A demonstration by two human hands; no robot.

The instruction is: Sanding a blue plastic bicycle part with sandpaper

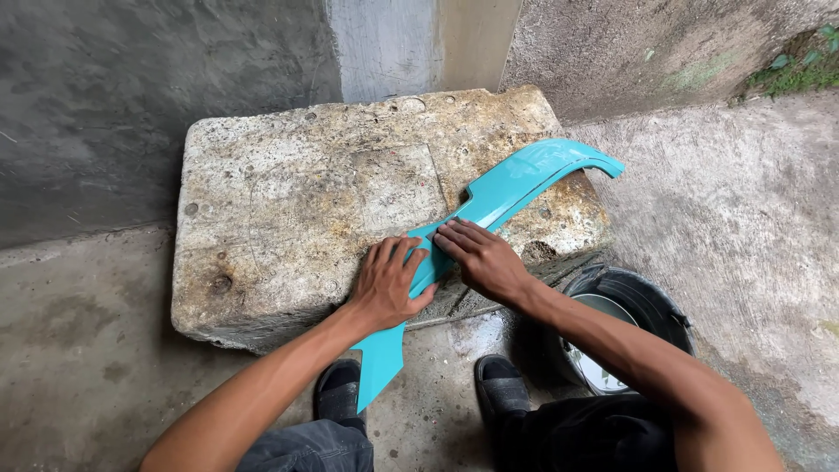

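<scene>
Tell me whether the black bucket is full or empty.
Partly filled: the black bucket stands upright beside the stone block, with pale liquid visible inside; its depth cannot be told.

Your panel (516, 188) lies diagonally across the slab (288, 201), its near end overhanging the front edge between your feet. Your left hand (389, 284) and right hand (481, 258) rest on its middle, side by side. The bucket (647, 301) stands right of the slab, beside your right foot.

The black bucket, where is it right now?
In the head view the black bucket stands on the concrete floor at lower right, just beside the stone block's right end, under the person's right forearm and next to their right foot.
</scene>
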